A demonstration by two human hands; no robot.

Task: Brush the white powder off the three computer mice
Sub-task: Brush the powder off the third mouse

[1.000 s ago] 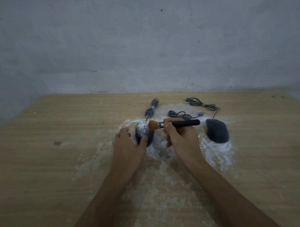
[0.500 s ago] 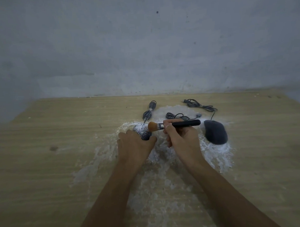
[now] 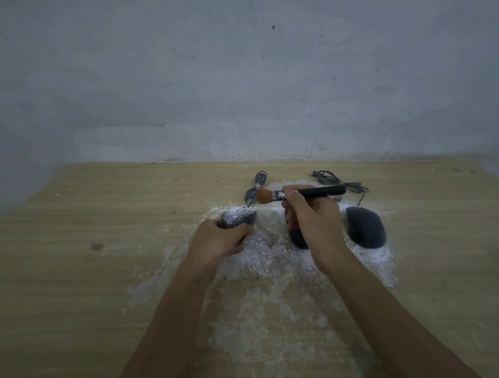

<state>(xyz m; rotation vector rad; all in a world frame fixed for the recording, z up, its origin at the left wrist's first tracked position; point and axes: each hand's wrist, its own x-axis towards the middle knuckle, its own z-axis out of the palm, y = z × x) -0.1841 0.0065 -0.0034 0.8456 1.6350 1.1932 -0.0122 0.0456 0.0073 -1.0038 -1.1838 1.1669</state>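
Three dark, rounded mice are sitting in a row on the tabletop (image 3: 75, 265), in the middle of a spill of white powder (image 3: 262, 262). The left mouse (image 3: 238, 216) is wearing a grainy white speckle over its smooth shell, and the left hand (image 3: 219, 240) is gripping its near end, fingers curled round it. Whether it is lifting off the wood cannot be told. The middle mouse (image 3: 298, 239) is showing only a dark sliver under the right hand (image 3: 314, 220). The right mouse (image 3: 365, 227) is lying apart, matte and nearly clean on top, with powder banking against its near edge.

The right hand is pinching one brush (image 3: 322, 191) near its metal ferrule; the slim black handle is pointing right, and the soft orange bristles are hanging just beyond the left mouse, apart from it.

Two thin grey cables (image 3: 255, 187) are lying bundled behind the mice. The powder is spreading in clumpy, flaky patches towards the person. The tabletop is pale wood grain, meeting a rough grey wall (image 3: 239, 90).
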